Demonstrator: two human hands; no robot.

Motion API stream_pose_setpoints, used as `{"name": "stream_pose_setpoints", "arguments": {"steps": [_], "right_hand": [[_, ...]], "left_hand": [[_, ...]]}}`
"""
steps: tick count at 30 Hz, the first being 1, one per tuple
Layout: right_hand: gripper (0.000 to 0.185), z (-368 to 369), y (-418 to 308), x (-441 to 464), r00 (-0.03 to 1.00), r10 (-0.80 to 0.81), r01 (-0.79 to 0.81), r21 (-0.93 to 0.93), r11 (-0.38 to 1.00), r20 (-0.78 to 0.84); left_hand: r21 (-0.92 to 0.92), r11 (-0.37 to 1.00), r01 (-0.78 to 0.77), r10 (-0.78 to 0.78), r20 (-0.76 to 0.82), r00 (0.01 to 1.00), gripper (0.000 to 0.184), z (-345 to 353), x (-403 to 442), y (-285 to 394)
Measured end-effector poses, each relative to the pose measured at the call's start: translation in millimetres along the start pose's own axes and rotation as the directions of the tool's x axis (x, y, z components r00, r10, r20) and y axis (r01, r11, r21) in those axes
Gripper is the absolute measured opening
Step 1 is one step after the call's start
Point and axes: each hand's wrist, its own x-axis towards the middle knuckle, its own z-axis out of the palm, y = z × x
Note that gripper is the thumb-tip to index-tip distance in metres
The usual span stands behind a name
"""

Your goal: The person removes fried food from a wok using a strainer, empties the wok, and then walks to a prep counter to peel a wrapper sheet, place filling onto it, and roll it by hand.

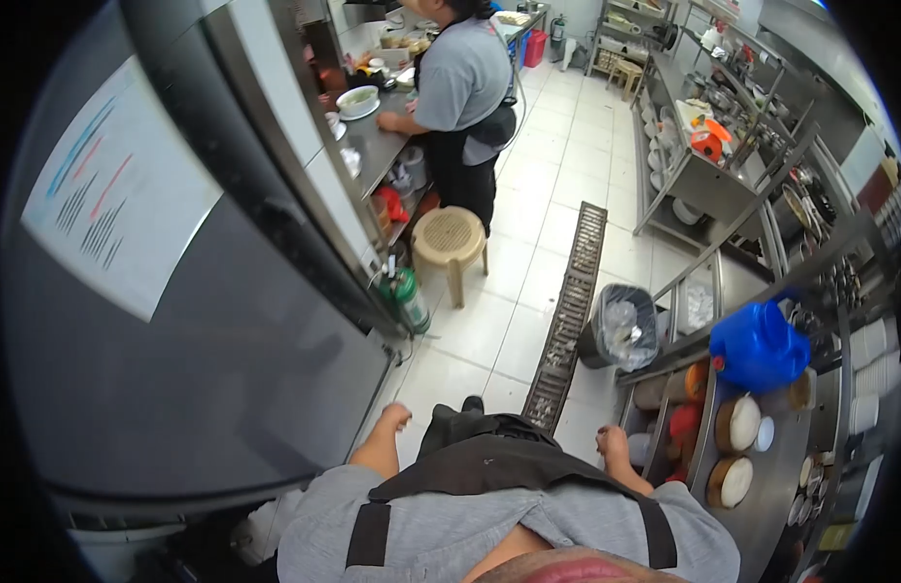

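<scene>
Both of my arms hang at my sides, beside my dark apron [489, 466]. My left hand [396, 417] is at the lower left, near the edge of the grey door; its fingers look curled, and whether anything is in them is too small to tell. On the other side, my right hand [612, 443] is close to the metal shelf unit with red containers [682, 424], its fingers bent inward and not clearly shown. A black bin [625, 328] with a clear liner stands ahead of my right hand.
A co-worker [465, 78] stands at a metal counter [375, 148] ahead left, near a beige stool [450, 236] and green cylinder [408, 300]. A floor drain grate [567, 321] runs forward. A blue jug [759, 347] sits on the right counter.
</scene>
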Motion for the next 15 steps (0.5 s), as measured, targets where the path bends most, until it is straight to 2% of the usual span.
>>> {"name": "stream_pose_setpoints", "arguments": {"steps": [2,4,6,8,10,12,13,14,15], "right_hand": [[0.025,-21.8,-7.6,15.3,0.997,0.069,-0.068,0.049,0.997,-0.025],[0.025,-45.5,-32.0,14.0,0.990,0.140,-0.136,0.118,0.984,-0.033],[0.024,-78.7,-67.5,18.5,0.919,0.383,-0.389,0.364,0.846,0.093],[0.024,-94.9,-87.8,23.3,0.923,0.381,-0.384,0.204,0.901,0.057],[0.022,-62.3,-42.1,50.4,0.956,0.291,-0.292,0.005,0.956,0.044],[0.022,-54.2,-22.1,90.4,0.958,0.285,-0.283,-0.050,0.958,0.041],[0.022,-54.8,-15.9,113.6,0.954,0.296,-0.294,-0.059,0.954,0.038],[0.022,-57.7,-11.7,139.9,0.953,0.300,-0.297,-0.073,0.952,0.033],[0.022,-55.4,-7.2,170.9,0.955,0.295,-0.292,-0.094,0.952,0.026]], "left_hand": [[0.008,0.979,-0.205,0.204,-0.082,0.975,0.018,-57.4,16.2,96.3],[-0.122,0.951,-0.283,0.262,-0.159,0.952,0.023,-104.8,20.4,192.3],[-0.281,0.898,-0.338,0.315,-0.125,0.941,0.035,-138.0,50.1,268.6],[-0.301,0.865,-0.401,0.365,-0.170,0.915,0.038,-158.3,56.1,333.0],[-0.326,0.827,-0.458,0.407,-0.216,0.888,0.042,-169.0,58.6,379.0],[-0.172,0.896,-0.409,0.379,-0.180,0.908,0.033,-170.5,69.0,406.0],[0.055,0.921,-0.385,0.389,-0.149,0.909,0.025,-168.5,88.2,409.1],[0.246,0.891,-0.382,0.423,-0.141,0.895,0.024,-163.4,102.6,403.6],[0.385,0.857,-0.343,0.388,-0.045,0.920,0.023,-156.3,143.4,387.0]]}}
